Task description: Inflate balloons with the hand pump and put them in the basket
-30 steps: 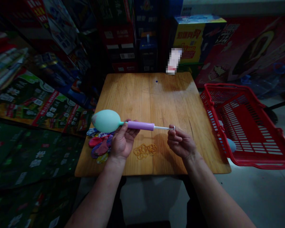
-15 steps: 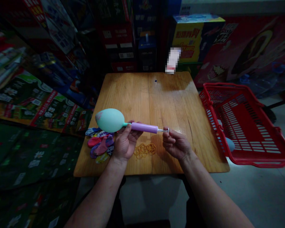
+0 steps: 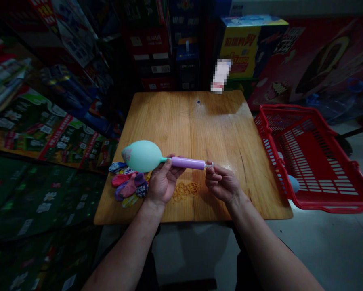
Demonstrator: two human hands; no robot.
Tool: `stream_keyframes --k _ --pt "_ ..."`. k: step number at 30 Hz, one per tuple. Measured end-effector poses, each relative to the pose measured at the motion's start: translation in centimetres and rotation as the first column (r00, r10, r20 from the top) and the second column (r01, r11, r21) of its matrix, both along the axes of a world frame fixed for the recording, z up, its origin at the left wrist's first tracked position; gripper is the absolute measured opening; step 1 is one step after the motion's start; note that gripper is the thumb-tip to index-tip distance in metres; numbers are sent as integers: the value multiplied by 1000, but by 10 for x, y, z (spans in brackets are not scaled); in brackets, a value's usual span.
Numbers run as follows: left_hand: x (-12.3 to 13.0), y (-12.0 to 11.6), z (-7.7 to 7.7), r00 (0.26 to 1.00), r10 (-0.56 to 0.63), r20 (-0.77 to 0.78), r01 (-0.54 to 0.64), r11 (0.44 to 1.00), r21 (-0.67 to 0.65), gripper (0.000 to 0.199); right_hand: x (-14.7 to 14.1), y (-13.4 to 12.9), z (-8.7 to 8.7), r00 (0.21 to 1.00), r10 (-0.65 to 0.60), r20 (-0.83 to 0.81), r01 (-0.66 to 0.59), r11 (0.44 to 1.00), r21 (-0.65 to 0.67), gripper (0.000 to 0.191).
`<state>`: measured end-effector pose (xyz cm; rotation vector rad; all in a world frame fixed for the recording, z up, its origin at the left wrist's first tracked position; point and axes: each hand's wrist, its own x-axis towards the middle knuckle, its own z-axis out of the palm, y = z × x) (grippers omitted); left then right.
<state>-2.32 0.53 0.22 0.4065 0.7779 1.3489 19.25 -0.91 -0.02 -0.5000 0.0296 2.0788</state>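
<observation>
A purple hand pump (image 3: pixel 187 163) lies level between my hands, with a partly inflated mint-green balloon (image 3: pixel 144 156) on its left end. My left hand (image 3: pixel 163 180) grips the balloon's neck and the pump's nozzle end, thumb on top. The white pump handle (image 3: pixel 211 165) is pinched in the fingers of my right hand (image 3: pixel 221 180), and only a short piece of rod shows. Several flat, colourful balloons (image 3: pixel 129 186) are piled left of my left hand. Below the pump, yellowish rubber bands (image 3: pixel 186 190) lie in a loose heap.
The wooden table (image 3: pixel 181 121) carries these things. A red basket (image 3: pixel 320 161) stands at its right with a light blue balloon (image 3: pixel 293 184) inside. Stacked boxes (image 3: pixel 155 52) are behind the table, and green cartons (image 3: pixel 45 198) are at the left.
My left hand, the pump body and the balloon have shifted slightly right, while my right hand moved slightly left. Less of the rod shows, and the balloon looks a little larger.
</observation>
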Motion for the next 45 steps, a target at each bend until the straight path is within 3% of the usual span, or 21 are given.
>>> stream_keyframes --k 5,10,13,21,27,36,42,45 --pt "-15 8 6 992 122 -7 -122 993 6 22 16 3 5 998 -67 13 66 998 22 9" --pt "-1 -4 0 1000 24 12 -23 998 -60 23 -8 -5 -3 998 -9 56 9 1000 3 13" --pt "4 -7 -3 999 35 23 -34 998 -54 20 -17 -6 -2 998 3 69 -3 1000 -1 16" --pt "-18 5 3 990 139 -2 -139 990 -7 21 8 1 8 995 -65 73 64 998 13 8" --pt "-1 -9 -1 1000 2 20 -1 998 -58 23 -14 -8 -2 1000 -8 22 8 1000 13 16" --pt "0 -8 2 1000 0 27 1 999 -33 22 -16 -8 -2 999 -24 -24 23 999 -31 8" --pt "-19 2 5 991 133 -12 -133 991 24 22 8 -1 7 994 -88 67 89 996 -13 11" --pt "-16 -2 4 996 89 -4 -89 996 24 22 1 -3 1 996 -72 57 73 997 -6 8"
